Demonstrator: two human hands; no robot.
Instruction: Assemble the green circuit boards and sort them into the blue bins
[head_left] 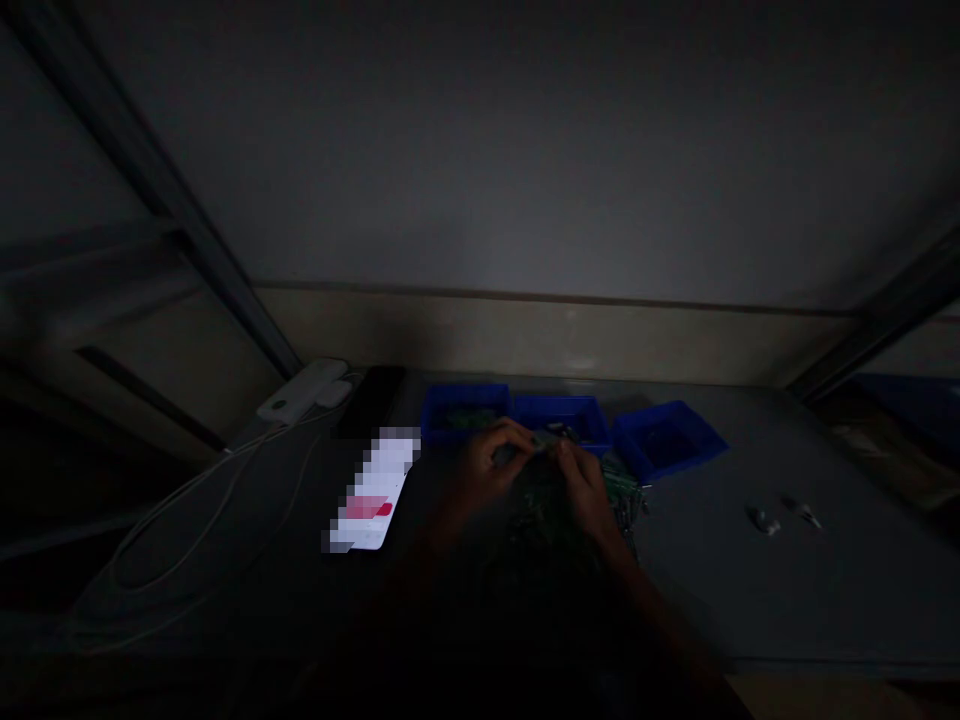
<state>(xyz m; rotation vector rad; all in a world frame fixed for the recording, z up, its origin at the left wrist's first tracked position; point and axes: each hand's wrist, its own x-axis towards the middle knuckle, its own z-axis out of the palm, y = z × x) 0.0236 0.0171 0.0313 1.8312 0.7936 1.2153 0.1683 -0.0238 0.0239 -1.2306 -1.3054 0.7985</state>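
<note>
Left hand: at the center of the lower half of the frame, the left hand curls thumb and forefinger together on a small part.
Right hand: just beside it on the right, the right hand pinches the same small part from the other side; its fingertips nearly meet the left ones.
Small part: between the two hands, right of the frame's center and below it, raised in front of the bins; too dark and small to make out its shape.
Pile: below and around the right hand, a heap of green and metallic pieces, its near side lost in shadow.
Blue bins: in a row behind the hands, a left bin with greenish contents, a middle bin with some pieces inside, and a right bin, turned at an angle.
Phone: left of the hands, a phone with a lit screen, partly pixelated.
Left side: a dark flat object behind the phone, a white power strip beside it, and pale cables looping toward the lower left.
Lower right: two small light-colored pieces on the gray table, well apart from the pile.
</note>
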